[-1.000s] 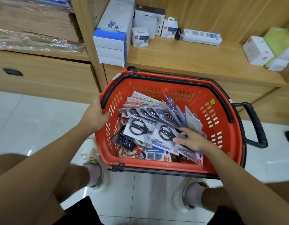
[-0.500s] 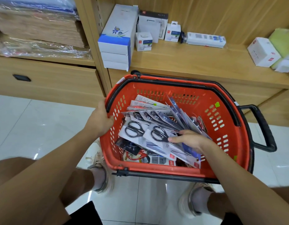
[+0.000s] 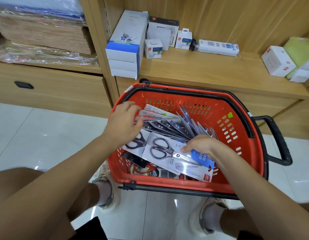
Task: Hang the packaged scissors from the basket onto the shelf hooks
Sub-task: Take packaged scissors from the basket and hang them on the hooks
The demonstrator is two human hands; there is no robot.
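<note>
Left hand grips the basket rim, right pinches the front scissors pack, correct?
No. In the head view the left hand spreads over the fanned packs inside the basket, not on its rim. The right hand does pinch the front scissors pack.

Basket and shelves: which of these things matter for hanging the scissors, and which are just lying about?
In the job: red basket; scissors packs; left hand touching them; right hand gripping some.
Lying about: stacked paper boxes; small white boxes; long white packet; wrapped cardboard.
</note>
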